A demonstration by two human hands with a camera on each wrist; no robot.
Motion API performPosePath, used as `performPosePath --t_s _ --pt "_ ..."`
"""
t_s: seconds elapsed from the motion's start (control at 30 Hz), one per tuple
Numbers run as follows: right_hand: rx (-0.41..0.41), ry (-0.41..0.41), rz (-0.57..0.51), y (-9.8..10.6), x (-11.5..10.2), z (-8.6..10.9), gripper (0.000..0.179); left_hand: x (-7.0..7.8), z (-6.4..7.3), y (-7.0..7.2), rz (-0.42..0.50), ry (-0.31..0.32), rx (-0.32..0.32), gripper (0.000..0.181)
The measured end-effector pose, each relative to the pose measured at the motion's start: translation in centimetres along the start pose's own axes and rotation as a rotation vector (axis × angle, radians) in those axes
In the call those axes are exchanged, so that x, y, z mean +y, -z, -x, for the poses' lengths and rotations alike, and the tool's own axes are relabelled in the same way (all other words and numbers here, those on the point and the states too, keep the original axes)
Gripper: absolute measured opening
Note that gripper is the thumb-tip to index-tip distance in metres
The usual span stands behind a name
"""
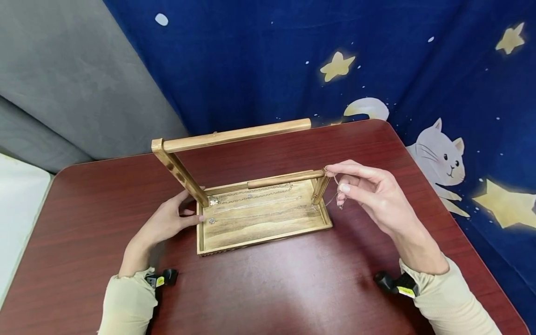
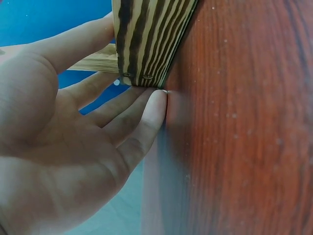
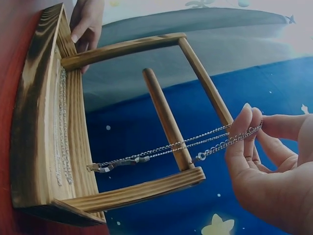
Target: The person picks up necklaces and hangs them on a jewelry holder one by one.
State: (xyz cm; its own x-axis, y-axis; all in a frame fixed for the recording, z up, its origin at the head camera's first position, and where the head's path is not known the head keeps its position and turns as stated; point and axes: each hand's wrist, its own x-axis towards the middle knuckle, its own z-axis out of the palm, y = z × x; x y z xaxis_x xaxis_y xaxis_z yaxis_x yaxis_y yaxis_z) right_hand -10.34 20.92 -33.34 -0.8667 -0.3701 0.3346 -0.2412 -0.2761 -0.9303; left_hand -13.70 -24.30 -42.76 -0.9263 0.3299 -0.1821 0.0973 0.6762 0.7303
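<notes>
A wooden jewellery stand [image 1: 259, 218] with a tray base, two uprights, a top bar [image 1: 234, 135] and a lower round rod [image 1: 284, 178] sits on the red-brown table [image 1: 293, 288]. My left hand [image 1: 171, 221] rests flat against the stand's left end, fingers straight [image 2: 146, 117] on the wood [image 2: 146, 39]. My right hand [image 1: 360, 186] is at the right upright and pinches a thin silver chain [image 3: 215, 142] between thumb and fingers. The chain [image 1: 336, 186] runs past the upright to its clasp [image 3: 115, 164] near the tray [image 3: 44, 127]. Other chains [image 1: 255, 200] lie in the tray.
A blue curtain [image 1: 377, 60] with stars and a cat hangs behind the table. A grey cushion [image 1: 71, 88] is at the back left. The table's rounded front edge is close to my forearms.
</notes>
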Motion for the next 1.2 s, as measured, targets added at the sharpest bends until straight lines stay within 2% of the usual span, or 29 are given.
performPosePath --t_s 0.47,0.6,0.77,1.2 --pt "0.119 0.01 0.05 0.8 -1.3 -0.7 0.041 0.1 0.3 0.1 0.009 0.013 -0.004 0.076" --pt "0.136 -0.014 0.053 1.1 -1.2 -1.0 0.043 0.1 0.3 0.0 0.02 0.007 -0.005 0.075" --pt "0.138 -0.006 0.054 1.4 -1.2 -1.4 0.043 0.1 0.2 0.0 0.019 -0.001 -0.006 0.076" --pt "0.2 -0.017 0.103 1.6 -1.8 -2.8 0.038 0.2 0.1 -0.1 0.012 0.023 0.001 0.08"
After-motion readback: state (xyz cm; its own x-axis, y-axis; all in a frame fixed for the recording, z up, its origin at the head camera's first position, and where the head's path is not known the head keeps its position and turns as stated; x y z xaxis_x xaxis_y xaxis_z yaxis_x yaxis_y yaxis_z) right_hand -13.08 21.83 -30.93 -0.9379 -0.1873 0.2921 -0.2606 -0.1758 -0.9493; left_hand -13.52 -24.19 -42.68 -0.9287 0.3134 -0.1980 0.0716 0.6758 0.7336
